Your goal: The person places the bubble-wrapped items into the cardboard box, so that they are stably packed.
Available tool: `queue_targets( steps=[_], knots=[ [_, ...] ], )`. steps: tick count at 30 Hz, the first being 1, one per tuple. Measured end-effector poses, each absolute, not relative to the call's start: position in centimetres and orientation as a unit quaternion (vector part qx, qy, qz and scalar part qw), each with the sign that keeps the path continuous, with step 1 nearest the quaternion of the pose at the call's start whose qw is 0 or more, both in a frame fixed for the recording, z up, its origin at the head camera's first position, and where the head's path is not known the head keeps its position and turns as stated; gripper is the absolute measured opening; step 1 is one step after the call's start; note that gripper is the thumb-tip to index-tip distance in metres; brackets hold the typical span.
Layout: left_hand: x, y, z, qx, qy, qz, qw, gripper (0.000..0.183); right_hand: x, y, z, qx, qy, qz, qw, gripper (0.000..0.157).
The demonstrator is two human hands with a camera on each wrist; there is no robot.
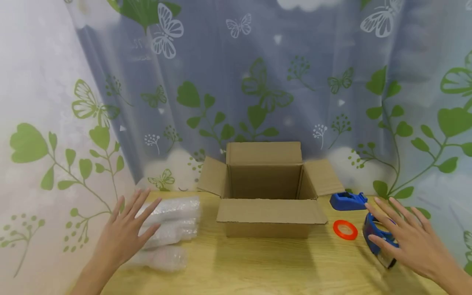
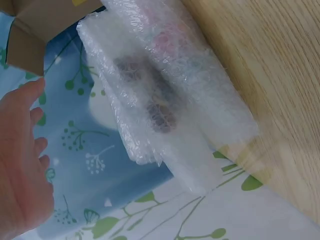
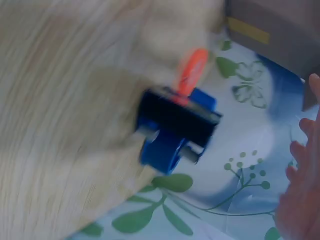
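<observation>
Butterfly-print curtain [image 1: 206, 45] behind, wood-grain tabletop [image 1: 206, 274] below. I count three bubble-wrapped bundles [image 1: 177, 232], left of the carton, beside the left hand [image 1: 127, 231]; probably light, squashy, slippery, contents maybe fragile, so I'd cup each round its middle. Left fingers spread, grasping nothing. One open carton [image 1: 267, 230]; one red-orange tape ring [image 1: 346, 237]; two blue dispensers, small [image 1: 343, 203] and large [image 1: 368, 234]. Right hand [image 1: 409, 237] near the large one, fingers splayed, free.
</observation>
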State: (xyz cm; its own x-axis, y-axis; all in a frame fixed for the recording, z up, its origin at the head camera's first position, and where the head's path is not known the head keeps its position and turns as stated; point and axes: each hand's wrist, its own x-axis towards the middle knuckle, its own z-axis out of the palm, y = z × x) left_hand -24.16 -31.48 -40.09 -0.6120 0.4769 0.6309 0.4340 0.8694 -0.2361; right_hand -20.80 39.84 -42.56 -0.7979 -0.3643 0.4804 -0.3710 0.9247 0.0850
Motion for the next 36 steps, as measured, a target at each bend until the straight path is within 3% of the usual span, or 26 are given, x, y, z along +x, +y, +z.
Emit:
queue_targets(
  steps=[7,11,22,32,36],
  knots=[
    [-23.4,-32.8,-39.6,-0.225,-0.926,-0.03,0.3,0.064,-21.2,37.5,-40.1,0.216,-0.917,0.28,0.182,0.072],
    [-23.1,-33.8,-39.4,-0.224,-0.936,-0.086,0.257,0.064,-21.4,35.6,-38.4,0.22,-0.898,0.345,0.161,0.068],
    [-22.3,-36.5,-40.6,-0.189,-0.947,-0.227,0.123,0.054,-24.2,31.1,-36.2,0.263,-0.872,0.368,0.189,0.061],
    [-23.4,-38.8,-42.5,-0.125,-0.95,-0.284,0.025,0.063,-25.9,28.7,-36.4,0.25,-0.905,0.325,0.115,0.055],
    [-23.4,-39.3,-43.2,-0.118,-0.955,-0.27,0.018,0.073,-26.2,27.9,-36.4,0.236,-0.912,0.319,0.102,0.053]
  ],
)
